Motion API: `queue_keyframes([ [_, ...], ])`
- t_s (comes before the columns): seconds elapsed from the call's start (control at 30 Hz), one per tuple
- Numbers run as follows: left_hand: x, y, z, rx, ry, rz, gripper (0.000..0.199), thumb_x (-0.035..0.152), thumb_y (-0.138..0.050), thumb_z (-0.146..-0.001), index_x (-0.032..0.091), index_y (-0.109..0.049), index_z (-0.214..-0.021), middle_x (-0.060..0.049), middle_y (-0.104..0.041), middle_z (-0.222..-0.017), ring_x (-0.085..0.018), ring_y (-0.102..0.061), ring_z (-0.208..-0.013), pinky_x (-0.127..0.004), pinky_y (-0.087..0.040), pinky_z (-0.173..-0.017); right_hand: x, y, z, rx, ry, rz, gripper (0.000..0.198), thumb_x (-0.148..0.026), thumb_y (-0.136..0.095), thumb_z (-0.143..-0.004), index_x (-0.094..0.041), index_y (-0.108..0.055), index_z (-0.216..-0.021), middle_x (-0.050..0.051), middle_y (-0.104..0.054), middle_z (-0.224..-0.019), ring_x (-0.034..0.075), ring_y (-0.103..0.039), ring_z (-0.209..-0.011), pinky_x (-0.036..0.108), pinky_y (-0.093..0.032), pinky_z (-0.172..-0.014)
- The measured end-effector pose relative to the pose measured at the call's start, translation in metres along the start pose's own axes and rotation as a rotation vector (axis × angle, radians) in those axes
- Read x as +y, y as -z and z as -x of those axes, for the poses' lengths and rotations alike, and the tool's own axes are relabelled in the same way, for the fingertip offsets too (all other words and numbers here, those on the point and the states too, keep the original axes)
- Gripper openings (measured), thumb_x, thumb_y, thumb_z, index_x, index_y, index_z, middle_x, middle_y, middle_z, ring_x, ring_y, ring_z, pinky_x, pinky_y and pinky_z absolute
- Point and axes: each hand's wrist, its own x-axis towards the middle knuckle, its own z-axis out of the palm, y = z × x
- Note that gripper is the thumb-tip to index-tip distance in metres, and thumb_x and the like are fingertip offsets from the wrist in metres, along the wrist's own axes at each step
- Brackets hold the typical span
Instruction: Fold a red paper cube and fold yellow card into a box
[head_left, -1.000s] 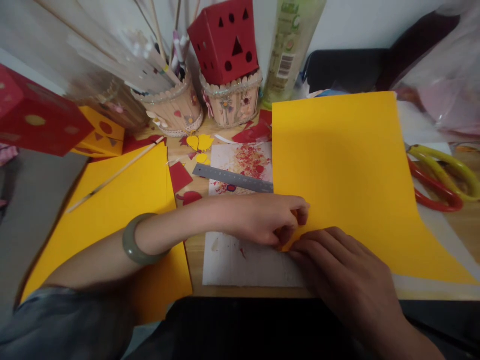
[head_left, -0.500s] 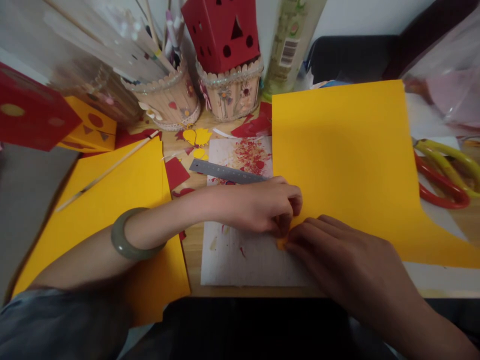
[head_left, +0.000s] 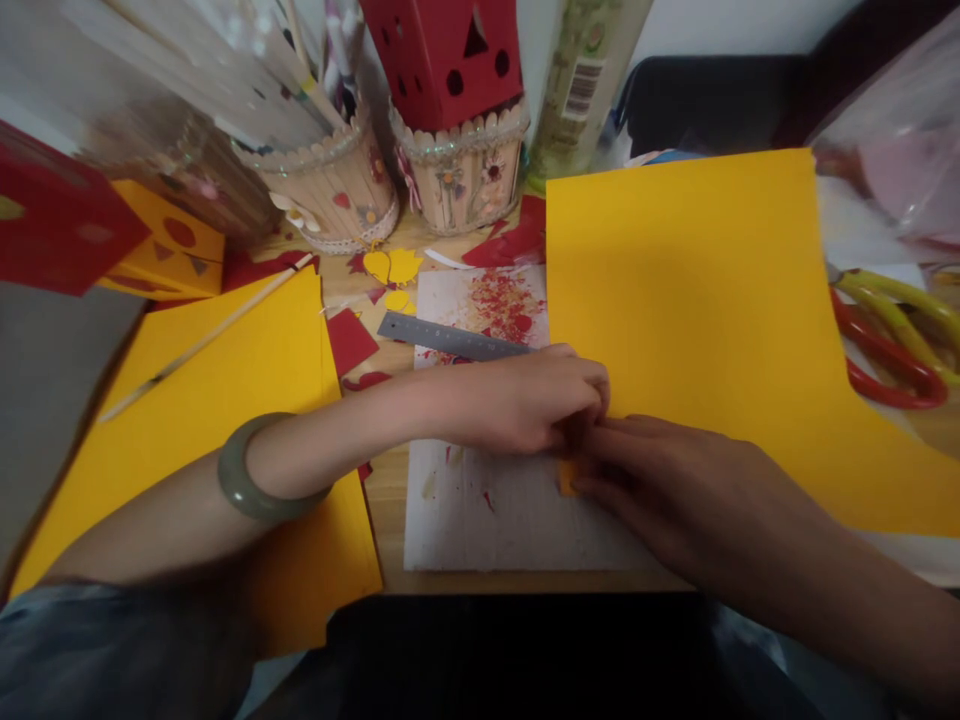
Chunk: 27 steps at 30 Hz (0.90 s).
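One stick-sided pot holds thin sticks and pens; its neighbouring pot carries a red box. The right hand pinches the yellow sheet's edge over a white board; the left hand curls alongside, any hold hidden.

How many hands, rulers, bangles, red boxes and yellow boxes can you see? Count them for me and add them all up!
Left hand, right hand: 2
Ruler: 1
Bangle: 1
Red boxes: 2
Yellow box: 1
Total: 7
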Motion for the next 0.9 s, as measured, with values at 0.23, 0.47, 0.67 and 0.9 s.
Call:
queue_keyframes([
  [0.23,-0.0008,-0.0017,-0.0001,0.024,0.021,-0.022,0.014,0.004,-0.058,-0.079,0.016,-0.051,-0.074,-0.004,-0.055,-0.095,-0.016,-0.046,-0.091,-0.027,-0.035,-0.082,0.0,0.0014,-0.002,0.007,0.046,0.021,0.013,-0.024,-0.049,-0.083,-0.021,-0.06,-0.076,-0.001,-0.064,-0.071,0.011,-0.056,-0.051,0.023,-0.032,-0.044],
  [0.47,0.0026,-0.0002,-0.0009,0.017,0.061,-0.004,0.015,0.006,-0.059,-0.079,0.015,-0.048,-0.075,-0.005,-0.054,-0.095,-0.015,-0.046,-0.09,-0.026,-0.036,-0.081,0.0029,-0.0013,-0.0007,-0.041,-0.107,-0.151,0.006,-0.026,-0.055,-0.08,-0.023,-0.059,-0.076,-0.003,-0.063,-0.068,0.013,-0.057,-0.056,0.023,-0.036,-0.049],
  [0.67,0.0006,-0.0013,-0.0008,0.035,0.053,0.021,0.016,0.005,-0.058,-0.077,0.016,-0.048,-0.071,-0.004,-0.053,-0.093,-0.015,-0.046,-0.089,-0.026,-0.037,-0.079,-0.0002,0.0029,-0.0069,-0.099,-0.216,-0.201,0.01,-0.023,-0.055,-0.075,-0.023,-0.062,-0.068,-0.002,-0.063,-0.064,0.013,-0.056,-0.055,0.025,-0.038,-0.052],
  [0.9,0.0012,-0.0011,-0.0008,0.036,0.062,0.024,0.017,0.001,-0.059,-0.074,0.015,-0.051,-0.069,-0.004,-0.052,-0.091,-0.015,-0.046,-0.088,-0.026,-0.036,-0.078,-0.0012,0.0032,-0.0061,-0.097,-0.208,-0.18,0.01,-0.023,-0.055,-0.074,-0.026,-0.063,-0.07,-0.004,-0.064,-0.065,0.013,-0.057,-0.055,0.025,-0.038,-0.05],
])
